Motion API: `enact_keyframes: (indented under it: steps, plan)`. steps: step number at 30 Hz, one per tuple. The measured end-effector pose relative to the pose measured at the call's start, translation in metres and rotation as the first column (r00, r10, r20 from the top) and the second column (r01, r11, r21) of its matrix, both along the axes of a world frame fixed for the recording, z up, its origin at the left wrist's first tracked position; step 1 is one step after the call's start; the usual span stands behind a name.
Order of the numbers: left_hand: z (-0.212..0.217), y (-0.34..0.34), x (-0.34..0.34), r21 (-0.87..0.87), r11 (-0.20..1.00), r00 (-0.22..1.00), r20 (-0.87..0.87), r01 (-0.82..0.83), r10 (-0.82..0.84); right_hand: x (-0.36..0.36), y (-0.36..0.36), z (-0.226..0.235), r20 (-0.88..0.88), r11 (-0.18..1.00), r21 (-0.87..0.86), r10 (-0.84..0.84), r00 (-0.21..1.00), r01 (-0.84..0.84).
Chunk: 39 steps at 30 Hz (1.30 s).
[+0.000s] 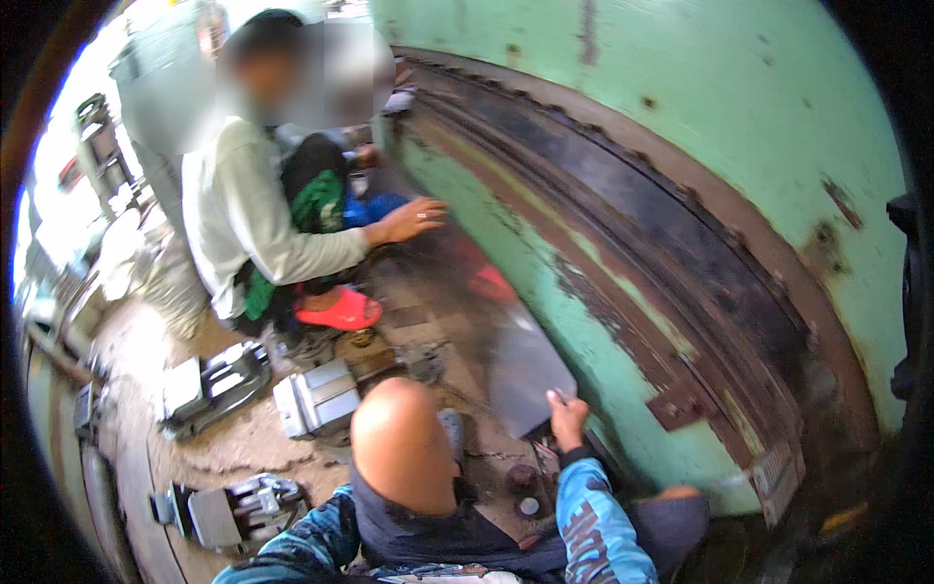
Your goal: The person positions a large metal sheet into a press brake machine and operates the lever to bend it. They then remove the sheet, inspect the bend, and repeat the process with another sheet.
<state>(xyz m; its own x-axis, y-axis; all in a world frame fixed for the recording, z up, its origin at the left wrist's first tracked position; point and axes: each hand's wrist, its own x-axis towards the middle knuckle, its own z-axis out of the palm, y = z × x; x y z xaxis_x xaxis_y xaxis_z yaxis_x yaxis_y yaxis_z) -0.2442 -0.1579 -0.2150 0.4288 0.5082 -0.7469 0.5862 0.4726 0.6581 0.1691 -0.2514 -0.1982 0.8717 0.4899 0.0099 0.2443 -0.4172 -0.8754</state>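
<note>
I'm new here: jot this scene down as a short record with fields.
Right hand: grips grey sheet at its near end
Left hand: out of view; blue patterned sleeve shows
Co-worker: low down, one hand near sheet's far end, touch unclear
Green structure: right of the sheet
Floor: three grey metal objects, left of the bare knee

Right arm (597,511) reaches forward, its grip (568,419) pinching — left arm (313,530) low, angled inward.

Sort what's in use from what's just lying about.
In use, by the look of it:
- sheet, its near corner in the right hand
- green machine, alongside the sheet

Apparently just lying about:
- metal fixtures on the floor
- pale bundle behind them
</note>
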Motion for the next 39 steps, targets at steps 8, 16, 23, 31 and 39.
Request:
enact_keyframes:
  steps: [8, 16, 23, 31, 39]
  plan:
    - [0.01, 0.04, 0.025, 0.035, 0.999, 0.999, -0.011, 0.031, -0.03, -0.026, 0.001, 0.036, 0.145, 1.0, -0.002, 0.015, 0.989, -0.015]
    - [0.014, 0.049, 0.037, 0.048, 0.997, 0.998, 0.017, 0.059, -0.06, -0.045, -0.019, 0.109, 0.339, 1.0, 0.02, -0.022, 0.941, 0.017]
    - [0.015, 0.045, 0.035, 0.054, 0.997, 0.997, 0.056, 0.057, -0.06, -0.053, -0.057, 0.198, 0.228, 0.953, 0.302, -0.064, 0.972, -0.008]
    - [0.016, 0.038, 0.026, 0.065, 0.997, 0.996, 0.087, 0.029, -0.035, -0.045, -0.108, 0.313, 0.241, 0.857, 0.514, -0.103, 0.965, -0.037]
    - [0.018, 0.044, 0.025, 0.079, 0.997, 0.993, 0.118, 0.0, -0.009, -0.039, -0.129, 0.389, 0.301, 0.653, 0.757, -0.305, 0.904, -0.031]
